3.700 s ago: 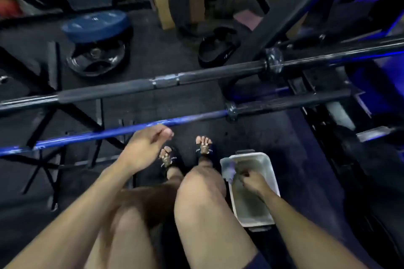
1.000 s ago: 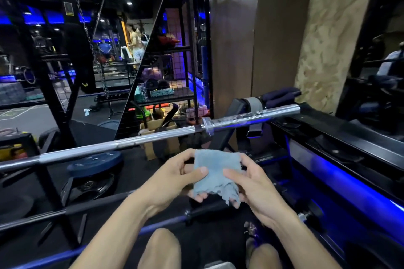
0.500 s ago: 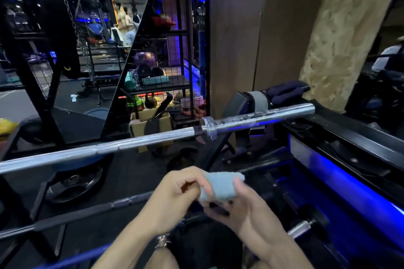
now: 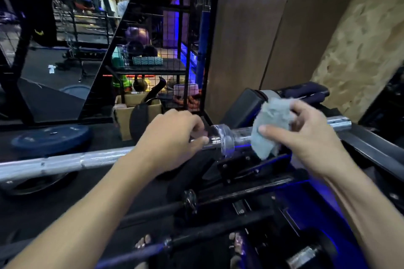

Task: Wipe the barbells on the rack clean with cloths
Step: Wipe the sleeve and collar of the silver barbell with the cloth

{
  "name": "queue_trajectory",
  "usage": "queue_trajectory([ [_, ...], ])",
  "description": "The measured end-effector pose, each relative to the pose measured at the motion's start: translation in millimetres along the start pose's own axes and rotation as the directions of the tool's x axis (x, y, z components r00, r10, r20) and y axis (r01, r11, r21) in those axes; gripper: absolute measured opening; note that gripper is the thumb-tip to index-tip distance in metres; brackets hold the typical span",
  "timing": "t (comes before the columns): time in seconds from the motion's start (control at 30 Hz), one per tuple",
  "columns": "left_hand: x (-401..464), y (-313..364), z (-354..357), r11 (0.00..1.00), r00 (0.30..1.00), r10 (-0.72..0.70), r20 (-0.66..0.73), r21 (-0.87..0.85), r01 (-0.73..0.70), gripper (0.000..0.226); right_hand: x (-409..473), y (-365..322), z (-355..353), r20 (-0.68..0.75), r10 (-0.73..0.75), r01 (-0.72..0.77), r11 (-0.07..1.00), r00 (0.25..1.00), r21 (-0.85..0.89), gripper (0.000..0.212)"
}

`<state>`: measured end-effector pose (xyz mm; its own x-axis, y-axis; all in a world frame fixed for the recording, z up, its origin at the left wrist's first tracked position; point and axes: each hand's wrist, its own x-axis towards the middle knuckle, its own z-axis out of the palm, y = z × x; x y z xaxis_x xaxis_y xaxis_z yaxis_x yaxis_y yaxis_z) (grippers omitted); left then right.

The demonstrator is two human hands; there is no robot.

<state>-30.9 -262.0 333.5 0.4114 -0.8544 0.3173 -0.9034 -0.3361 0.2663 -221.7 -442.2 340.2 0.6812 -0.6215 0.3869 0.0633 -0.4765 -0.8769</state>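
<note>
Head view: right hand [image 4: 306,137] grips cloth [image 4: 271,124]

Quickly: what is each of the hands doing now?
Left hand: grips the silver barbell.
Right hand: holds the blue cloth against the barbell's sleeve.

three barbells [image 4: 65,162], one cloth [image 4: 271,124] (blue), two hands [image 4: 170,137]
</note>
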Motion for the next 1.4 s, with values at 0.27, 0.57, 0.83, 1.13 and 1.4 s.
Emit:
queue_trajectory([
  [0.27,16.9,-15.0,30.8,0.982,0.988,-0.125,0.089,-0.132,0.136,0.041,87.7,-24.8,25.3,0.296,-0.121,0.274,0.784,0.947,-0.557,0.020],
  [0.57,9.6,-14.2,32.3,0.975,0.994,-0.106,0.039,-0.195,0.111,0.035,99.6,-20.6,58.7,0.574,0.148,0.157,0.880,0.805,-0.447,0.011],
  [0.83,7.0,-10.8,31.5,0.989,0.997,-0.077,-0.008,-0.125,0.075,0.039,80.0,2.8,56.7,0.536,0.047,0.188,0.907,0.843,-0.376,0.030],
  [1.13,10.0,-9.5,32.5,0.990,0.995,-0.093,-0.021,-0.108,0.090,0.043,40.9,-2.2,44.3,0.458,-0.141,0.355,0.834,0.878,-0.422,0.021],
  [1.4,9.7,-10.5,32.1,0.988,0.996,-0.083,-0.022,-0.132,0.080,0.035,37.0,-0.3,54.6,0.412,-0.152,0.363,0.787,0.898,-0.500,0.035],
])
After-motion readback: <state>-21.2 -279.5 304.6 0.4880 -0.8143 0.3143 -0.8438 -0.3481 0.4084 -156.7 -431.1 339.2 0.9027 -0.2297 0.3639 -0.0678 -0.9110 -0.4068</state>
